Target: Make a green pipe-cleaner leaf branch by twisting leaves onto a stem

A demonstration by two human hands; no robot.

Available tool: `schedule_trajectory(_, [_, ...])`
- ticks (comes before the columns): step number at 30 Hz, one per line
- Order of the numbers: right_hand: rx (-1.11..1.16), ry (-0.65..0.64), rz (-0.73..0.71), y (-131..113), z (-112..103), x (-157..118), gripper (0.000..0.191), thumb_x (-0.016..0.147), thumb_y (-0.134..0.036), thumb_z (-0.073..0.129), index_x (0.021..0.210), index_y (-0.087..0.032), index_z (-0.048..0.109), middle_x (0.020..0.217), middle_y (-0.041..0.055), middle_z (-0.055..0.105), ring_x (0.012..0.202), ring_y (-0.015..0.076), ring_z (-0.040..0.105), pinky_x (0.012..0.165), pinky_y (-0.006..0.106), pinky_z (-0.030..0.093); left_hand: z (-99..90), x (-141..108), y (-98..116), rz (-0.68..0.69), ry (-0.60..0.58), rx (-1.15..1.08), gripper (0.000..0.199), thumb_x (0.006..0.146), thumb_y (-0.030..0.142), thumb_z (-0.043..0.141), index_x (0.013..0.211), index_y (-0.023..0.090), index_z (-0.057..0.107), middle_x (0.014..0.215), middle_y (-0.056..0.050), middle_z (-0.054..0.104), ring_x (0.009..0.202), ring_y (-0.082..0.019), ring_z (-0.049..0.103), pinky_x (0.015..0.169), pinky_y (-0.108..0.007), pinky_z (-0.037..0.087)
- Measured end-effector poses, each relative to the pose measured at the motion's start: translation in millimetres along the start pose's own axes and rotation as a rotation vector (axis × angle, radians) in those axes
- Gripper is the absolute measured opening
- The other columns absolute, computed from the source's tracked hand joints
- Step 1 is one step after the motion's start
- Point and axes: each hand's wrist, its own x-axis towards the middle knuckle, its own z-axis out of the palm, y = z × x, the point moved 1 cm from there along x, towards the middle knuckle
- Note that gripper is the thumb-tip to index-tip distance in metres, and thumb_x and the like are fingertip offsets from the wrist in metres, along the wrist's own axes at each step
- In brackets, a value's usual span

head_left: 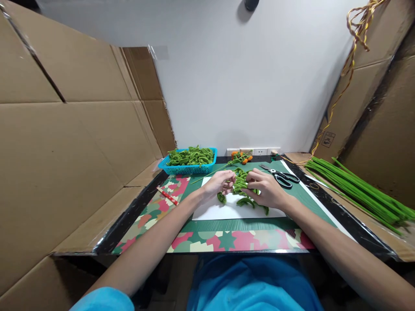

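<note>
Several curled, fuzzy green pipe-cleaner pieces [245, 201] lie on a white sheet of paper [207, 212] in front of me. At the left of the pile is my left hand [220, 183], its fingers curled and pinched together; whatever is between them is too small to make out. My right hand [266, 189] reaches over the pile from the right, fingers bent and closed on a green pipe-cleaner piece, partly hidden by the fingers. One small coiled green piece [221, 198] rests below my left hand.
A blue basket [191, 169] of green pieces stands at the back left. Orange pipe-cleaner flowers [241, 157] lie behind the paper. Black-handled scissors [282, 177] are at the right, long green pipe cleaners [359, 190] beyond. A red stick [167, 196] lies left; cardboard walls [81, 142] flank the table.
</note>
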Motion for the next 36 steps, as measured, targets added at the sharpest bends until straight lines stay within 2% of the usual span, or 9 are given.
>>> schedule_trajectory(9, [-0.003,0.000,-0.014,-0.7,-2.2,0.5,0.035,0.105,-0.024,0.068,0.070,-0.022,0.070,0.089,0.0075,0.071,0.081,0.0215,0.056,0.069,0.036,0.047,-2.1,4.3,-6.2,0.016,-0.002,0.003,0.055,0.073,0.061,0.091,0.078,0.019,0.056,0.061,0.008,0.046,0.047,-0.008,0.047,0.048,-0.020,0.026])
schedule_trajectory(15, [-0.009,-0.007,-0.011,-0.9,-1.6,0.2,0.034,0.105,-0.025,0.069,0.071,-0.022,0.072,0.090,0.0075,0.072,0.082,0.0217,0.057,0.069,0.036,0.048,0.6,2.8,-3.4,0.100,0.002,0.023,0.059,0.071,0.065,0.092,0.076,0.019,0.055,0.059,0.009,0.043,0.044,-0.005,0.038,0.046,-0.020,0.022])
schedule_trajectory(21, [-0.008,-0.015,-0.011,-0.7,-2.7,1.2,0.039,0.107,-0.027,0.066,0.069,-0.022,0.070,0.087,0.0073,0.072,0.080,0.0217,0.056,0.069,0.037,0.049,2.0,5.0,-3.7,0.190,0.026,0.092,0.057,0.073,0.065,0.090,0.076,0.020,0.056,0.055,0.008,0.046,0.044,-0.007,0.039,0.045,-0.020,0.025])
schedule_trajectory(32, [-0.015,-0.003,-0.006,-2.1,-2.8,3.4,0.044,0.108,-0.027,0.064,0.065,-0.022,0.068,0.078,0.0061,0.069,0.077,0.0209,0.056,0.067,0.036,0.049,-3.2,3.9,0.3,0.265,0.079,0.284,0.034,0.080,0.042,0.086,0.074,0.018,0.063,0.059,0.005,0.053,0.048,-0.009,0.046,0.047,-0.022,0.033])
schedule_trajectory(36, [-0.027,-0.025,-0.027,-1.7,-2.5,3.6,0.047,0.109,-0.027,0.063,0.062,-0.023,0.066,0.074,0.0053,0.067,0.075,0.0205,0.055,0.066,0.036,0.048,-1.0,3.7,-0.2,0.283,0.056,0.280,0.039,0.081,0.048,0.087,0.077,0.018,0.062,0.062,0.005,0.053,0.051,-0.009,0.045,0.049,-0.021,0.033])
